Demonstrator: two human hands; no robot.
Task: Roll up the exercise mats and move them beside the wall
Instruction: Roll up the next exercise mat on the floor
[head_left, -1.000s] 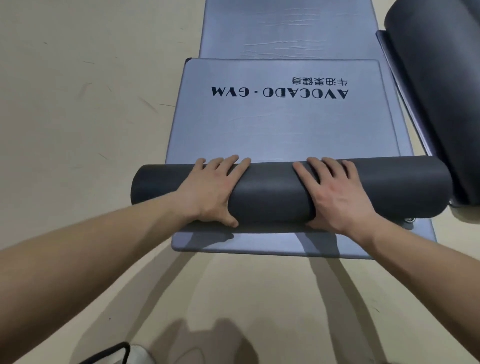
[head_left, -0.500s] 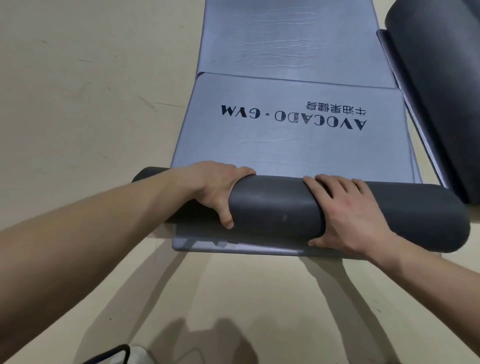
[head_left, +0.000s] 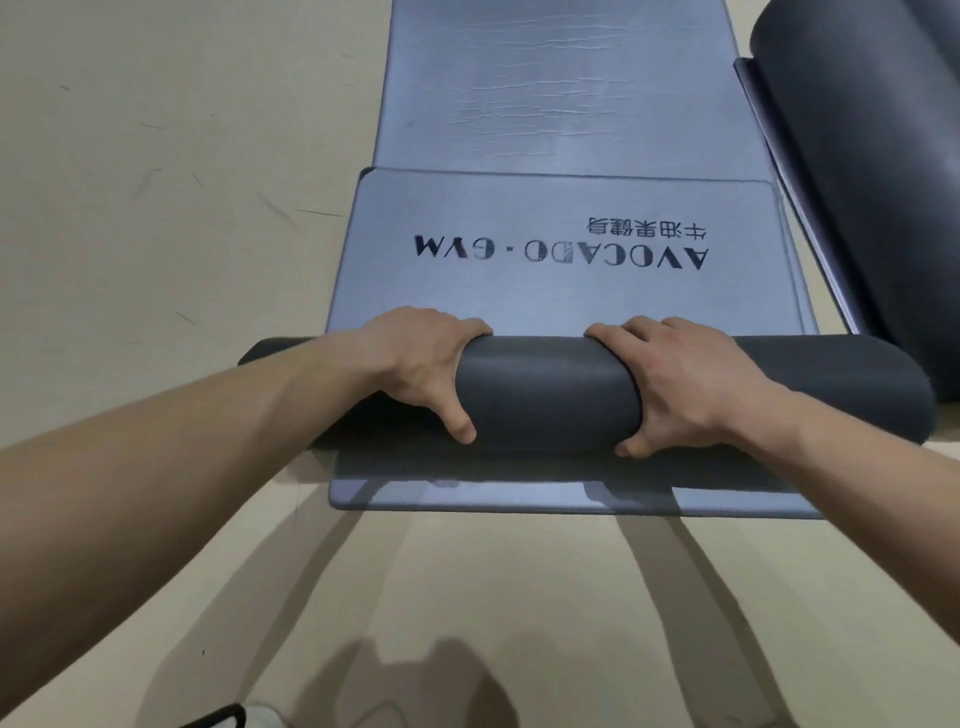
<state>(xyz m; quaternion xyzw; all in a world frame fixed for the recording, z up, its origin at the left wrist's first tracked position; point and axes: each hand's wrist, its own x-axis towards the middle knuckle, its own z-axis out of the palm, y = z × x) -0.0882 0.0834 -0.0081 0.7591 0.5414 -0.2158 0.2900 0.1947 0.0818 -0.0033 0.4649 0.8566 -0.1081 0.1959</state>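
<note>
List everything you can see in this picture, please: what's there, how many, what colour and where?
Roll: one, dark grey, the rolled part of the printed mat, across the middle under both hands.
Printed mat: one, blue-grey with dark lettering, flat beyond the roll, lying on another mat.
Lower mat: one, blue-grey, flat, running to the top edge; its near end shows below the roll.
Second roll: one, dark grey, large, top right.
Floor: beige, scuffed, all around.
Shoe: part of one, white and black, bottom edge.
Left hand: curled over the roll.
Right hand: curled over the roll.
</note>
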